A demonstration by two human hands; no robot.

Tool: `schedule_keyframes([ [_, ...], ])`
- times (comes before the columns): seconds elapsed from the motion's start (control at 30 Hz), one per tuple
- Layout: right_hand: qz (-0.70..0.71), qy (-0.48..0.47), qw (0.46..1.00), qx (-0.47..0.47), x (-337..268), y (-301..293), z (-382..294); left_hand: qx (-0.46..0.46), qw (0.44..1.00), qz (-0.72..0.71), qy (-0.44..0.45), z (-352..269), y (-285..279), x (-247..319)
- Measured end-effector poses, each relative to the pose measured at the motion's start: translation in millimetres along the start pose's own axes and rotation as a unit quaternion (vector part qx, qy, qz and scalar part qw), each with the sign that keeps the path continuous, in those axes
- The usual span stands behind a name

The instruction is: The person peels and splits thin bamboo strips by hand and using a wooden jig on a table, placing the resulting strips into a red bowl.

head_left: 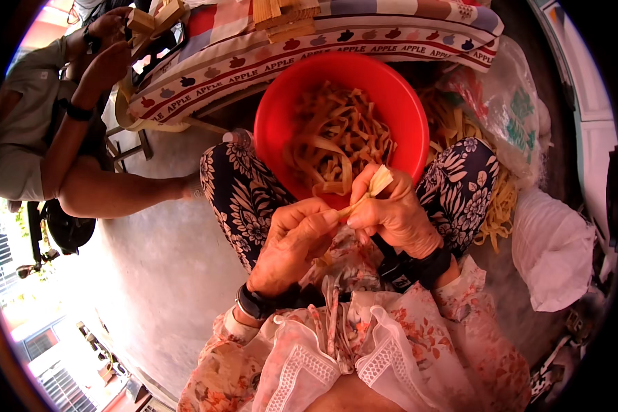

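Between my fingertips is a pale yellow strip [380,181], perhaps dried leaf or another plant fibre, narrow at the left and flared at its right end. My left hand [296,239] pinches the narrow end with thumb and forefinger. The flared end sticks up out of my right hand [394,213], whose fingers close around the strip. Just beyond my hands, a red plastic basin [409,110] stands between my knees. Curled brownish strips [340,139] lie heaped inside it. My fingers hide part of the strip.
A cloth-covered table [221,85] with wooden blocks [286,18] stands beyond the basin. Loose yellow strips [497,206], a clear plastic bag [515,108] and a white sack [551,252] lie to the right. Another person [56,129] sits at the left, hands near wooden pieces [157,18].
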State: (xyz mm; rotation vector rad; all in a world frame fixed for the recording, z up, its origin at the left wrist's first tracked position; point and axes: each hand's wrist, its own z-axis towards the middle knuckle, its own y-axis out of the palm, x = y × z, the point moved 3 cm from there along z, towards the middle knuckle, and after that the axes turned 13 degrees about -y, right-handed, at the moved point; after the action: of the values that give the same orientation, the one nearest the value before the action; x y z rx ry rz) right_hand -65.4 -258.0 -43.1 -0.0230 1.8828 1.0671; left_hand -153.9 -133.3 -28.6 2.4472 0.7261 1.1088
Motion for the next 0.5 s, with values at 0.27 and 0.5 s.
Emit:
schedule_keyframes([
  [0.27,-0.040,0.046,0.998,-0.013,-10,5,8,0.068,0.982,0.166,0.059,0,15,25],
  [0.5,-0.127,0.053,0.990,-0.039,-1,-16,22,0.089,0.984,0.153,0.013,13,-4,22],
])
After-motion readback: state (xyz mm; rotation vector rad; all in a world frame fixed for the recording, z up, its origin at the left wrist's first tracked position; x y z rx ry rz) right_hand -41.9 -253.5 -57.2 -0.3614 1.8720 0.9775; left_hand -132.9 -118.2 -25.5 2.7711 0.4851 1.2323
